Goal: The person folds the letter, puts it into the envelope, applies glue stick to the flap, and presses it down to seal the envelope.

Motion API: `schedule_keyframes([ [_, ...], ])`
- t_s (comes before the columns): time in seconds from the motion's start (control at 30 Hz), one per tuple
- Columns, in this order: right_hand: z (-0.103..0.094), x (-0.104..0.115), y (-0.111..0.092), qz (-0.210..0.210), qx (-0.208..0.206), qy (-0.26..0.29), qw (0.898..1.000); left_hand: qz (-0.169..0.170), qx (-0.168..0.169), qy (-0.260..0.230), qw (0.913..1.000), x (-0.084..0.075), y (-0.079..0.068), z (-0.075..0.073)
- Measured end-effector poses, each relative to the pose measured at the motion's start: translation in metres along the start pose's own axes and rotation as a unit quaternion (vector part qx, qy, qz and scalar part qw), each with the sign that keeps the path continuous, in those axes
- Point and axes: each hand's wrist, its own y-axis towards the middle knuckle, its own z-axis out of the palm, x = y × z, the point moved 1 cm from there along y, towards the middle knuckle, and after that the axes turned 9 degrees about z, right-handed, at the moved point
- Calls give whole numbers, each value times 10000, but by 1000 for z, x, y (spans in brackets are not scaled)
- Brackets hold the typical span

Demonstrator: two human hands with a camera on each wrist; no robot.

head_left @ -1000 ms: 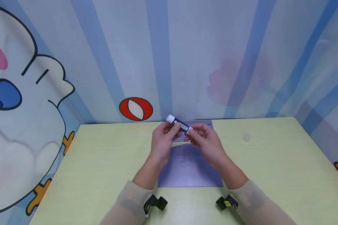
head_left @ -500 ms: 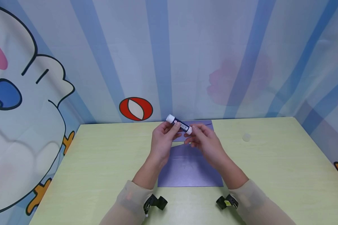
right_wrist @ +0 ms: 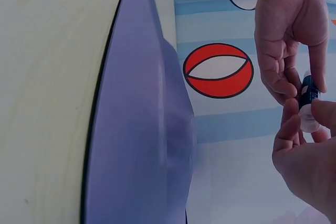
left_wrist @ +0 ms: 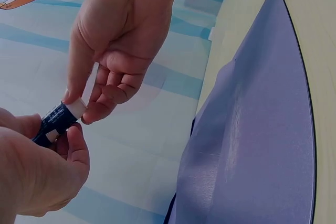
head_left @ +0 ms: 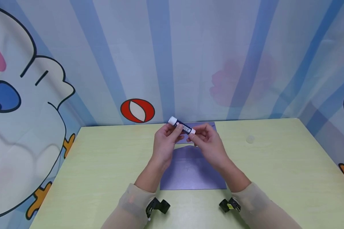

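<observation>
Over the table, the left hand grips the dark blue body of a glue stick, thumb on top. The stick slants, one white end up to the left and the other down to the right. At the lower right end, the right hand pinches the white part between thumb and fingers. In the left wrist view, the right thumb presses near where the white end meets the label. Below the hands lies a creased purple paper piece with a peaked far edge. Another purple piece lies behind it, partly covered by the hands.
A small translucent disc lies on the pale yellow table to the right. Behind the table's far edge stands a striped blue backdrop with cartoon prints. Small black cameras sit at both wrists.
The right thumb and fingers shift about the stick's lower white end, the thumb now lower on it than half a second ago. The left hand keeps its grip. The view has shifted slightly.
</observation>
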Motion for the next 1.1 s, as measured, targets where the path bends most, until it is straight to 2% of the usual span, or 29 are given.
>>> schedule_keyframes([
  [0.1,2,-1,-1,-155,-77,-108,9998,25,-2,2,10000,1,0,-1],
  [0.17,2,0,-1,-108,-92,-143,9998,57,-9,9,10000,0,0,-1],
  [0.4,0,2,1,830,208,127,9963,103,32,-6,9999,0,1,-1],
  [0.47,-1,2,0,953,273,268,9947,99,48,3,9999,1,0,0],
  [0.6,-2,1,0,838,238,330,9957,94,20,12,10000,2,0,0],
  [0.87,0,1,-2,85,-43,-51,9999,76,-13,39,10000,1,0,0],
  [0.97,1,2,-2,63,-79,-93,9999,66,-18,25,10000,0,0,0],
  [1.1,-1,2,-1,452,8,-68,9990,61,-26,7,10000,0,0,0],
])
